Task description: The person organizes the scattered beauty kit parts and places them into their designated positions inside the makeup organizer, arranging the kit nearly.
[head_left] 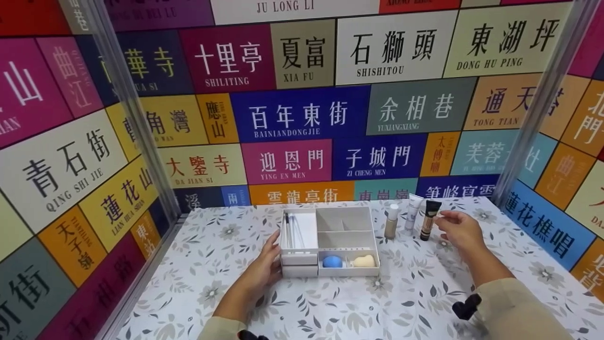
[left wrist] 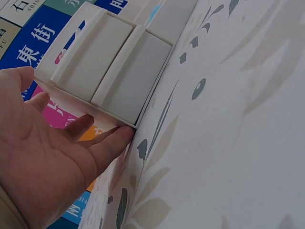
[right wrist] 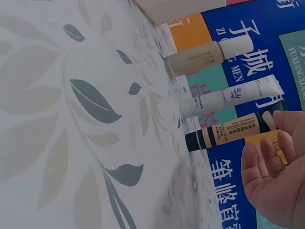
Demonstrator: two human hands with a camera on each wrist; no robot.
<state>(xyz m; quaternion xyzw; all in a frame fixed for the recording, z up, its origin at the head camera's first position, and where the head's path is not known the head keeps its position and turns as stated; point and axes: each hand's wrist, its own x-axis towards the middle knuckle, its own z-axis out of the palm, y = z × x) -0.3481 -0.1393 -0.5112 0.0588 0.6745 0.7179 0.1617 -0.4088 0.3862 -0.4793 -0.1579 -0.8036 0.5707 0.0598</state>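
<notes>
Tube of black and beige (head_left: pixel 428 220) stands cap end down at the far right of three cosmetic containers, beside a white storage box on a patterned surface (head_left: pixel 226 264). Loosely bent fingers of a person's right hand (head_left: pixel 464 231) touch the tube's dark upper end; whether they pinch it or only rest against it cannot be told, though the remaining fingers are seen curved from the wrist view. Just beside it, a white tube (head_left: pixel 412 213) with purple print stands upright, and next in the row is a bottle (head_left: pixel 391 222) with a beige body and white cap.

To the left of the group, the white box (head_left: pixel 347 239) sits apart from the containers. The left hand (head_left: pixel 265 263) rests along its left side, fingers spread and relaxed, one fingertip at the lower edge next to two stacked drawers (left wrist: pixel 95 52). Slender sticks (head_left: pixel 293 231) lie in the box's left compartment, while a rounded blue piece (head_left: pixel 332 261) and a cream-coloured piece (head_left: pixel 364 261) occupy the divided front section.

Gray and beige flowers and leaves pattern the surface. Beige sleeves (head_left: pixel 519 307) cover both forearms, a small black fitting (head_left: pixel 467 307) at the right cuff. Behind, multicoloured wall panels (head_left: pixel 302 113) carry Chinese characters and romanized names.
</notes>
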